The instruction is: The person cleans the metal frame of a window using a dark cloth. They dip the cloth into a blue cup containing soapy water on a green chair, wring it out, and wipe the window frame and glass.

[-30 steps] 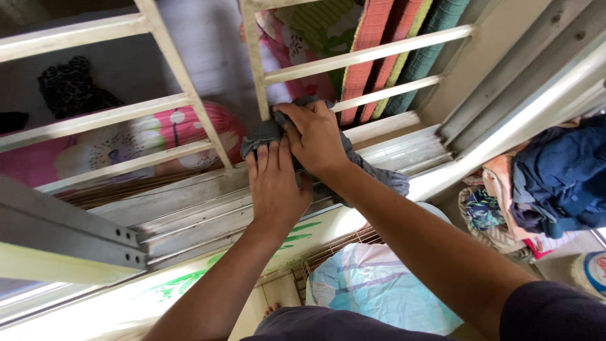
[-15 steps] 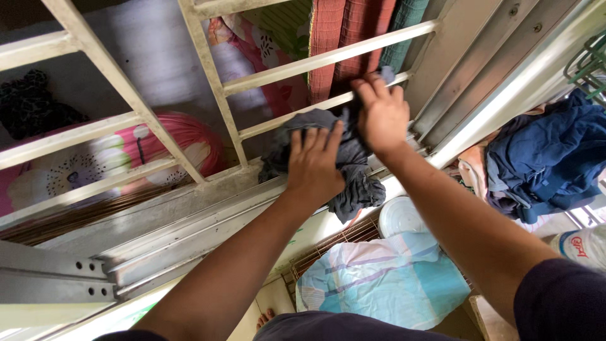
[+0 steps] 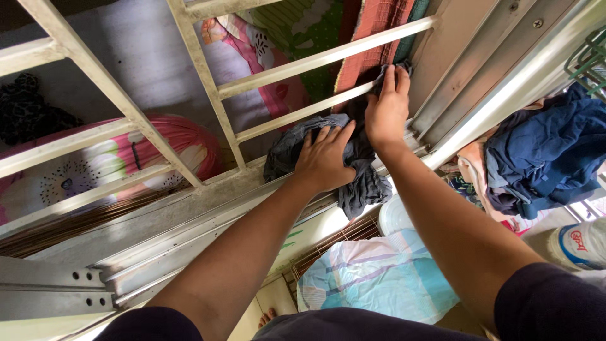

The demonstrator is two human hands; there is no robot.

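Observation:
A dark grey cloth (image 3: 356, 183) lies bunched on the metal window sill track (image 3: 189, 233), one end hanging over the inner edge. My left hand (image 3: 323, 158) presses flat on the cloth's middle, fingers spread. My right hand (image 3: 386, 107) reaches further right, fingers pressing another part of the cloth against the lower bar of the cream window grille (image 3: 297, 113), close to the window frame corner (image 3: 442, 107).
Beyond the grille hang coloured fabrics, a pink patterned one (image 3: 101, 164) at left and a rust-red one (image 3: 372, 44) at right. Blue clothes (image 3: 543, 158) hang at right. Below are a light blue checked cloth (image 3: 379, 271), a wire rack and a white container (image 3: 577, 243).
Both hands and the cloth have slid to the right along the sill. My right hand has stretched out ahead to the grille bar near the frame corner.

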